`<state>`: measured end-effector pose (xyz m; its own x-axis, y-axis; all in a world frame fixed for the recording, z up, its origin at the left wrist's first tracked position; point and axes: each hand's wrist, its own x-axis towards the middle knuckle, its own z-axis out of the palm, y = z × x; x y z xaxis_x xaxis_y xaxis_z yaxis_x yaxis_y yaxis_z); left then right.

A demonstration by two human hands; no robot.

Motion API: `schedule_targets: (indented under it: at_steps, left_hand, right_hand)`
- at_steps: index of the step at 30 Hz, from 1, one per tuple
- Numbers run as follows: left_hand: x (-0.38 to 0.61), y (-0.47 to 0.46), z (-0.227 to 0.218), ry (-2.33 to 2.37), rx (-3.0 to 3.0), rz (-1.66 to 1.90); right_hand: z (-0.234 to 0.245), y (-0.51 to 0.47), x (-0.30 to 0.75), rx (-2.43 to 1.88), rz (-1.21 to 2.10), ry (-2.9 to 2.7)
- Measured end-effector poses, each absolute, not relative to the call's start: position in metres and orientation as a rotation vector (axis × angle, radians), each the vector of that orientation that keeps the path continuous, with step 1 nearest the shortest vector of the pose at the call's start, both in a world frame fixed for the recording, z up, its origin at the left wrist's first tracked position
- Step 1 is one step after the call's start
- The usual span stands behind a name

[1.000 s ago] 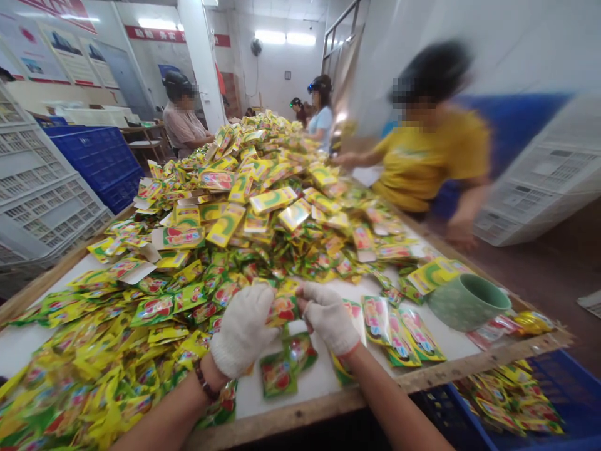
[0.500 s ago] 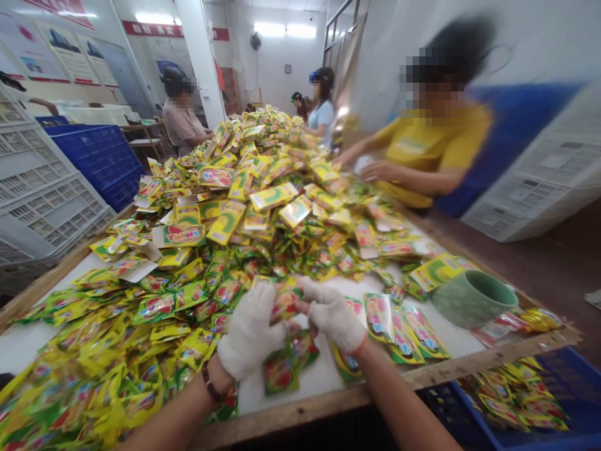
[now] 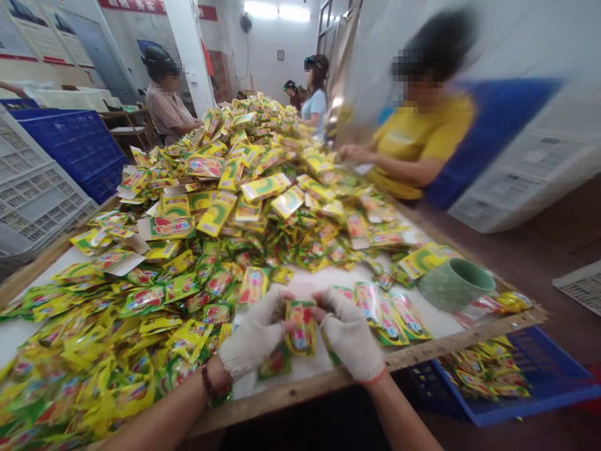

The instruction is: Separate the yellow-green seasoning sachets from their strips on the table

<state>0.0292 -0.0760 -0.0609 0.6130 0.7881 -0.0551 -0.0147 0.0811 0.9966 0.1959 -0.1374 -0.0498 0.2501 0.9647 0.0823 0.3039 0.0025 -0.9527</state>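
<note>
Both hands wear white fingerless-tipped gloves, with bare fingertips showing. My left hand pinches the left edge of a small green and yellow packet printed with a red fruit. The packet's other edge is between the fingers of my right hand. Below it, another green packet lies on the white tabletop, partly hidden. Beyond my left fingers is a yellow printed packet. To the right of my right hand, several flat green and yellow packs lie in a row.
A large heap of packets and small yellow boxes covers the table. At right stand a green tape roll and a blue crate below the wooden edge. A co-worker in yellow sits across; stacked crates stand left.
The camera view has shifted slightly. My hands have turned the packet so it hangs upright between both sets of fingertips. The co-worker in yellow has brought their hands together.
</note>
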Motion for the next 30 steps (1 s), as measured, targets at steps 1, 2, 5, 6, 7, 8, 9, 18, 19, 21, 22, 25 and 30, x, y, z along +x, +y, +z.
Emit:
schedule_targets:
  at_steps: [1, 2, 5, 6, 7, 8, 9, 18, 19, 21, 22, 25, 30]
  left_hand:
    - [0.028, -0.076, -0.061, 0.709, 1.386, 0.645]
    - [0.027, -0.076, -0.06, 0.716, 1.41, 0.611]
    - [0.028, -0.076, -0.056, 0.817, 1.473, 0.562]
    - [0.029, -0.075, -0.055, 0.829, 1.452, 0.58]
    - [0.03, -0.075, -0.054, 0.825, 1.415, 0.603]
    - [0.031, -0.075, -0.055, 0.812, 1.375, 0.628]
    - [0.032, -0.075, -0.055, 0.791, 1.349, 0.641]
    - [0.022, -0.081, -0.052, 0.923, 2.046, 0.672]
    - [0.022, -0.082, -0.048, 0.929, 2.046, 0.656]
    - [0.024, -0.083, -0.042, 0.952, 1.964, 0.625]
    - [0.025, -0.083, -0.04, 0.967, 1.904, 0.617]
    - [0.027, -0.082, -0.038, 0.993, 1.782, 0.622]
    - [0.021, -0.084, -0.04, 0.931, 1.96, 0.658]
  right_hand:
    - [-0.048, -0.141, 0.197, -1.537, 0.804, -1.32]
    - [-0.047, -0.143, 0.199, -1.561, 0.788, -1.394]
    - [-0.046, -0.146, 0.202, -1.609, 0.761, -1.537]
    - [-0.046, -0.146, 0.202, -1.614, 0.754, -1.538]
    - [-0.047, -0.145, 0.203, -1.609, 0.752, -1.517]
    - [-0.048, -0.144, 0.203, -1.597, 0.753, -1.484]
    - [-0.048, -0.144, 0.203, -1.58, 0.76, -1.456]
    - [-0.035, -0.148, 0.205, -1.528, 0.747, -1.607]
    - [-0.034, -0.148, 0.205, -1.523, 0.747, -1.6]
    - [-0.033, -0.147, 0.204, -1.527, 0.756, -1.576]
    - [-0.033, -0.146, 0.204, -1.532, 0.765, -1.565]
    - [-0.035, -0.143, 0.202, -1.53, 0.794, -1.54]
    - [-0.036, -0.144, 0.205, -1.45, 0.74, -1.661]
